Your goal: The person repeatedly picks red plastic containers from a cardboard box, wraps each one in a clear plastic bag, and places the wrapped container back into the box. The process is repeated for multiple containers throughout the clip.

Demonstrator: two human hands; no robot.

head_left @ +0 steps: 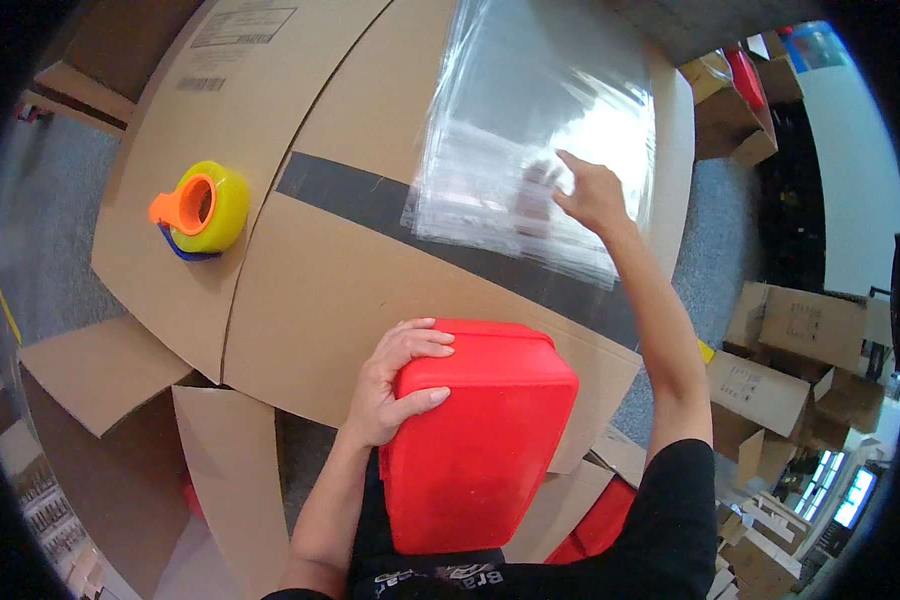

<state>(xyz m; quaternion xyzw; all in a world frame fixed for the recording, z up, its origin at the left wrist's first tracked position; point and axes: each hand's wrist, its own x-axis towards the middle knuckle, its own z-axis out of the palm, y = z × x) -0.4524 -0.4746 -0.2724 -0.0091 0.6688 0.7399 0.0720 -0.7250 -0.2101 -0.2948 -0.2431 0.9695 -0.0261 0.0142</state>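
Observation:
My left hand [398,385] is closed on the upper left side of a red plastic box [485,430], its fingers over the far edge and its thumb on the smooth face. The box is tilted against my body at the table's near edge. Over a stack of clear plastic bags [500,150], my right hand [592,195] has its index finger stretched out and its thumb apart, with nothing held. Whether the fingertip touches the top bag, I cannot tell. A yellow tape roll on an orange and blue dispenser [206,207] stands at the left.
Flattened cardboard [310,290] covers the table, with a dark strip [370,200] across it. Below the near edge is an open carton [230,450], and part of another red item [600,525] shows by my right sleeve. Several cartons [810,325] are piled on the right.

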